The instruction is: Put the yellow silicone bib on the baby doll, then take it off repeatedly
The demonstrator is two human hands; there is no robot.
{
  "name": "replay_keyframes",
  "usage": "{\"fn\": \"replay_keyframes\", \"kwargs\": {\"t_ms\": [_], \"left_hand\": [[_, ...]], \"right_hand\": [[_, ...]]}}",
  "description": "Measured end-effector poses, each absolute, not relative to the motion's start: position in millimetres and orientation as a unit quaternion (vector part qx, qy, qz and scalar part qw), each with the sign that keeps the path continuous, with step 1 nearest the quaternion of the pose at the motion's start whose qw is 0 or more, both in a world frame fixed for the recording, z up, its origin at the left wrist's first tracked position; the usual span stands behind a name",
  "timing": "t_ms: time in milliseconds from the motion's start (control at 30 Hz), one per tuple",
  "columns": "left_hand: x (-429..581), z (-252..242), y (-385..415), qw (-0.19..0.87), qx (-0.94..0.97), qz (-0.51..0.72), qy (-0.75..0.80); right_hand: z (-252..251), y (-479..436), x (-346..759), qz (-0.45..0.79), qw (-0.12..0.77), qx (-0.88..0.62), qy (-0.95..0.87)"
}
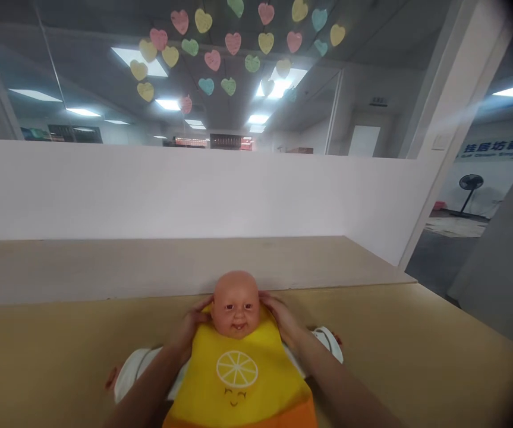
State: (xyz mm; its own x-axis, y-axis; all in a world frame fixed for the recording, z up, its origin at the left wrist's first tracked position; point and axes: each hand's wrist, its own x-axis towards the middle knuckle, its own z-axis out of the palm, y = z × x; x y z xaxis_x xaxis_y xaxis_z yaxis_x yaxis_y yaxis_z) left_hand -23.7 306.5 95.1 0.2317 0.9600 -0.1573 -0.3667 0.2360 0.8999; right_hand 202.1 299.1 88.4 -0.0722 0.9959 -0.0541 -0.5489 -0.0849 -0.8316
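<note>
Our left hand (192,329) and our right hand (282,317) sit on either side of the doll's neck, fingers curled in behind the top corners of the bib (239,380). Each grip looks closed on a bib corner or strap, though the fingertips are hidden behind the head, so we cannot tell for sure how firmly they pinch. We judge the step in hand to be fastening the bib behind the neck; the next move likely calls for bringing both ends together under the nape by feel, since the head blocks our view, and keeping the cloth flat on the chest.

The doll (235,304) lies on its back on the counter (416,356), head away from us, close to our body. Its head is smooth, bald, glossy plastic or vinyl, round and firm-looking. The bib is soft, matte cloth, bright yellow with an orange band at the bottom, printed with a white lemon slice and a small smile. White sleeves (327,342) spread out at both sides. The counter is pale, flat wood-look board, with a white partition wall (194,190) beyond
</note>
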Motion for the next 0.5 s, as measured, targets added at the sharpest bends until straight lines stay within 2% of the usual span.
{"fn": "replay_keyframes", "kwargs": {"t_ms": [333,500], "left_hand": [[-18,80,218,0.736,0.321,0.488,0.342],[-17,85,197,0.739,0.299,0.499,0.34]], "right_hand": [[67,224,207,0.654,0.591,-0.325,-0.342],[82,220,193,0.671,0.532,-0.334,-0.394]]}}
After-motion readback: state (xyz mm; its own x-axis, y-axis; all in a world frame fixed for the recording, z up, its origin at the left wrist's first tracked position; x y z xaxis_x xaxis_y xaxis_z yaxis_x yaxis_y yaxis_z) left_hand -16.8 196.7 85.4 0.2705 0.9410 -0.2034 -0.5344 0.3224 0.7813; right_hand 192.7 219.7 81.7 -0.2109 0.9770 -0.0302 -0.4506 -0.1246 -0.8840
